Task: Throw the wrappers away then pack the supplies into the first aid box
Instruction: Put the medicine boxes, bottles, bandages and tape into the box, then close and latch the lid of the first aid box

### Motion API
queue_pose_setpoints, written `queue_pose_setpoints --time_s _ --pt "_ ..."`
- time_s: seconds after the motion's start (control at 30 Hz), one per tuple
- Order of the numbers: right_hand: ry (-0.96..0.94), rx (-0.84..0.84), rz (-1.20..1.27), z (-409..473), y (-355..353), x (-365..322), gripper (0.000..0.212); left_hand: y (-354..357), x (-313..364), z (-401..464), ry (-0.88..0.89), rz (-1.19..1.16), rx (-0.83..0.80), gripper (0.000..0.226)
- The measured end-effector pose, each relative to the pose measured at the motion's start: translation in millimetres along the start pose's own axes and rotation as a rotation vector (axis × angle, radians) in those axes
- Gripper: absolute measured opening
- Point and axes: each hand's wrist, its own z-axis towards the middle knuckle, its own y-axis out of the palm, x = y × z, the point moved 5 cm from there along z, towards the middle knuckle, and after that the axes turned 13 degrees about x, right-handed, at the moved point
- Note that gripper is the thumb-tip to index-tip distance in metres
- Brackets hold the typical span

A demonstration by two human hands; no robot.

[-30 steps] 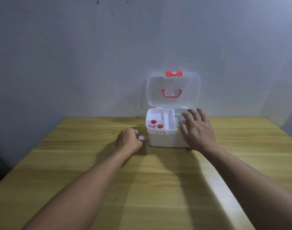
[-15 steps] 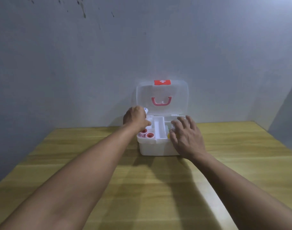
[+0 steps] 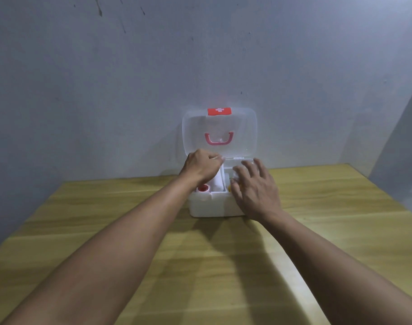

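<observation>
The white first aid box [image 3: 209,206] stands on the table with its clear lid [image 3: 243,137] raised against the wall; the lid carries a red handle and a red latch. My left hand [image 3: 201,167] hovers over the box's left compartment, fingers closed around a small white item [image 3: 221,158] that barely shows at the fingertips. My right hand [image 3: 255,190] lies on the box's right side with its fingers spread, covering that compartment. A red-cored tape roll [image 3: 202,188] sits in the front left compartment. A white divider tray [image 3: 218,184] and a bit of something yellow [image 3: 229,188] show between my hands.
The wooden table [image 3: 106,231] reaches to a grey wall [image 3: 106,90] right behind the box. No wrappers or loose supplies show on the tabletop. The table's right edge lies far right, by a darker wall section [image 3: 402,137].
My left hand rose from the table left of the box, carrying the small white item, and now sits over the left compartment. My right hand stayed on the box's right side.
</observation>
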Motion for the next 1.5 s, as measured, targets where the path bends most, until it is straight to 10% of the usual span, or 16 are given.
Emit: queue_pose_setpoints --time_s 0.23,0.63,0.97,1.2,1.5 --pt "-0.011 -0.013 -0.008 0.1 0.0 -0.5 0.042 -25.9 0.3 18.7 0.023 0.202 0.295 0.028" --pt "0.061 -0.142 0.077 4.7 -9.3 -2.1 0.066 -44.7 18.6 72.6 0.254 0.362 0.241 0.050" --pt "-0.148 0.261 -0.017 81.1 -67.8 -20.7 0.064 -77.1 19.9 26.7 0.447 0.199 0.464 0.024" --pt "-0.321 0.233 0.074 51.2 -74.2 -27.6 0.030 -76.8 9.7 -14.3 0.493 0.148 0.337 0.021" --pt "-0.295 0.046 0.143 -8.5 -69.4 -25.3 0.047 -53.0 -8.9 -53.1 0.406 0.181 0.125 0.043"
